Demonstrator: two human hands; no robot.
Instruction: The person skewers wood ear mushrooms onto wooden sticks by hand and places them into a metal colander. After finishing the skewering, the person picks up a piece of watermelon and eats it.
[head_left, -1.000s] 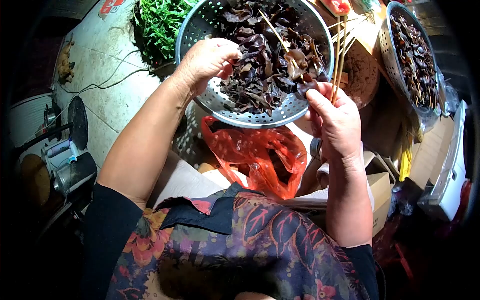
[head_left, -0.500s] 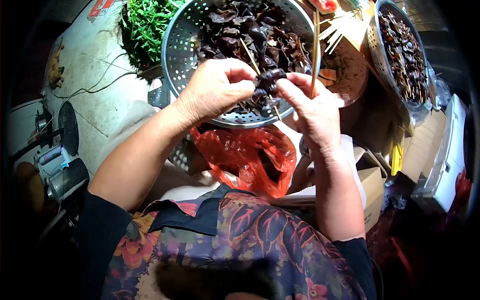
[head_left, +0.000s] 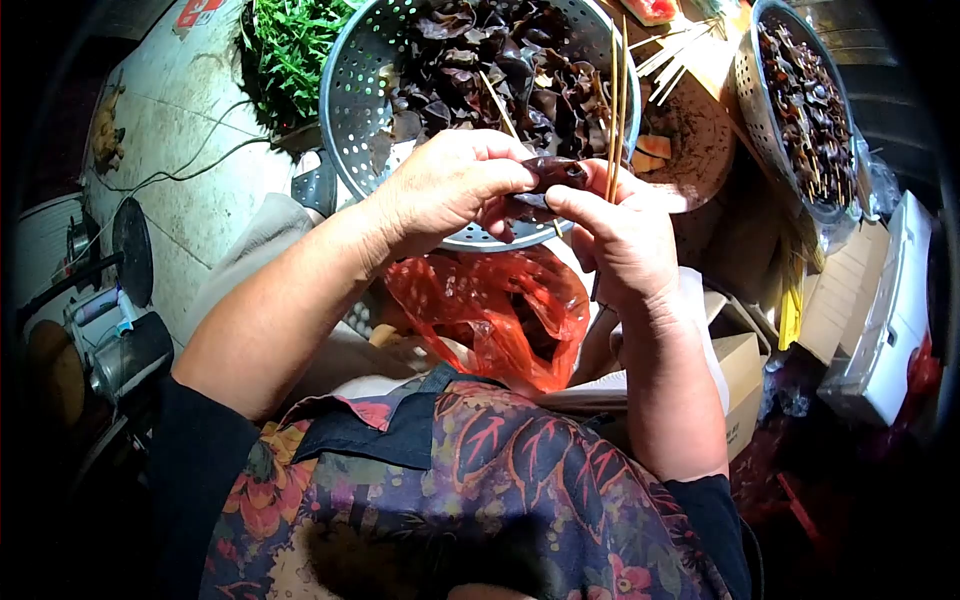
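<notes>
Above the near rim of a metal colander (head_left: 335, 130), both my hands hold one dark piece of wood ear mushroom (head_left: 553, 176). My left hand (head_left: 455, 188) pinches its left side between thumb and fingers. On the other side, the thumb and fingers of my right hand (head_left: 630, 232) grip it. Thin bamboo skewers (head_left: 617, 90) also stand up from my right hand, their lower ends passing behind the fingers. The colander is heaped with loose wood ear mushrooms (head_left: 510, 60), and a skewer (head_left: 495, 100) pokes out among them.
At right, a second colander (head_left: 745, 85) holds skewered wood ears (head_left: 805, 110). Skewers (head_left: 672, 60) lie by a round board (head_left: 700, 140) with orange pieces (head_left: 652, 150). A red plastic bag (head_left: 490, 310) sits below the colander, leafy greens (head_left: 295, 60) at upper left, and a white box (head_left: 885, 320) at right.
Both hands have dropped slightly toward me with the wood ear piece, which now looks more spread out. The skewers in my right hand have fanned apart and tilt differently.
</notes>
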